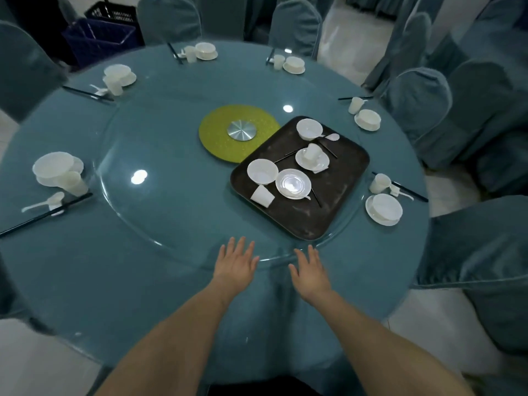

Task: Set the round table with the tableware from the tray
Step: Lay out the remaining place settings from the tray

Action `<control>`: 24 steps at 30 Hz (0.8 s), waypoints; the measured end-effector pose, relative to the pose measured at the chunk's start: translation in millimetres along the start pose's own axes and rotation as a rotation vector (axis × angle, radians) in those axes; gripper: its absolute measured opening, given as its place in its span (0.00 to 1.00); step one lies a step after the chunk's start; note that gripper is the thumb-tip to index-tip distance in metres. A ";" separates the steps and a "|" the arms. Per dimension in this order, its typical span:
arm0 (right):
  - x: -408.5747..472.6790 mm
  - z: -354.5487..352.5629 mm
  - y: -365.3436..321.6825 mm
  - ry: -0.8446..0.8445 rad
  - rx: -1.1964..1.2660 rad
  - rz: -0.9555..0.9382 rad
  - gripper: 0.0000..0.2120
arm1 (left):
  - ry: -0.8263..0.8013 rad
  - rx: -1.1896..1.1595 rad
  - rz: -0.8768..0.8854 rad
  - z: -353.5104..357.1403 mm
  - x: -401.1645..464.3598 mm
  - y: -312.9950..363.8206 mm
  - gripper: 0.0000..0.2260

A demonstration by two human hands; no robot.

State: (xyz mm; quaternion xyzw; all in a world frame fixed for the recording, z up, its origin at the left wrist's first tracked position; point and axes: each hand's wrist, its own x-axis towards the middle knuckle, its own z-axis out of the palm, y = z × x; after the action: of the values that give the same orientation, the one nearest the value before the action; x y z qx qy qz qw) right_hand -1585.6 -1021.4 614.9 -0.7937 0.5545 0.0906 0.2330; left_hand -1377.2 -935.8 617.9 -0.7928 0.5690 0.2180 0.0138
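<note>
A dark brown tray (337,204) lies on the glass turntable (160,212) of the round table (85,281), right of centre. On the tray are two white bowls (262,171) (309,128), a saucer (293,184), a tipped cup (262,196), a cup standing on a saucer (313,155), a white spoon (331,136) and dark chopsticks (316,198). My left hand (235,265) and my right hand (310,271) are flat with straight fingers at the near rim of the turntable, holding nothing. Several place settings ring the table.
A yellow-green disc with a metal hub (241,130) marks the table's centre. Chairs in blue-grey covers (417,101) stand all round the table. A dark blue basket (100,41) sits on the floor at the far left.
</note>
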 end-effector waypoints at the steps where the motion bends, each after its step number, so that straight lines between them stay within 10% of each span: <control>1: 2.7 0.9 2.3 -0.004 0.007 0.015 0.28 | -0.034 0.002 0.026 1.9 6.3 0.7 0.27; 9: 28.5 5.3 18.3 -0.006 0.135 0.111 0.30 | -0.315 -0.001 0.085 18.9 36.0 -6.3 0.28; 24: 60.6 16.8 49.4 0.001 0.280 0.156 0.29 | -0.336 0.120 -0.006 21.9 33.6 -16.1 0.27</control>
State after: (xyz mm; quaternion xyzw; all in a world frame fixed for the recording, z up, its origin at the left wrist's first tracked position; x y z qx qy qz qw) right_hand -1606.9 -1078.0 562.6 -0.7081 0.6219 0.0297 0.3332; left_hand -1361.2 -954.3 582.3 -0.7446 0.5684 0.3131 0.1565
